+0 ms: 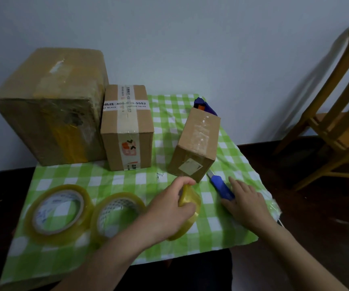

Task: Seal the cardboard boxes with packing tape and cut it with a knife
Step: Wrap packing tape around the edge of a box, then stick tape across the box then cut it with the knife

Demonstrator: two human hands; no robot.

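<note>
Packing tape roll (190, 200), yellowish and see-through, stands on edge on the green checked cloth (127, 181). The left hand (169, 211) curls around it and hides much of it. The right hand (249, 201) lies flat, fingers straight, touching the blue knife (221, 186) beside the small box (196, 143). Behind that box, a blue thing (208, 108) is mostly hidden.
</note>
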